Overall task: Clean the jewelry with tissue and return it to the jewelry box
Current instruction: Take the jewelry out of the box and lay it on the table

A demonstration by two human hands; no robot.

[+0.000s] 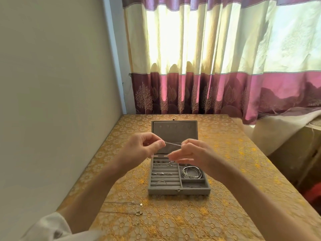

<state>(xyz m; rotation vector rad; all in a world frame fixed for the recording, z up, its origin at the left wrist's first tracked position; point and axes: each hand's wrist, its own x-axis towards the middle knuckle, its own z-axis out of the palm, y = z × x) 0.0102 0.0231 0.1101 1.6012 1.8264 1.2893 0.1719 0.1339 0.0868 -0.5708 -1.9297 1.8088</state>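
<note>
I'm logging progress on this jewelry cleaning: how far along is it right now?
Done, apparently: rings and bracelets already sit in the open jewelry box. In hand: the left hand and right hand pinch a thin chain stretched between them above the box; no tissue is visible. Left: two necklaces lie on the tablecloth near the left forearm, outside the box.
</note>
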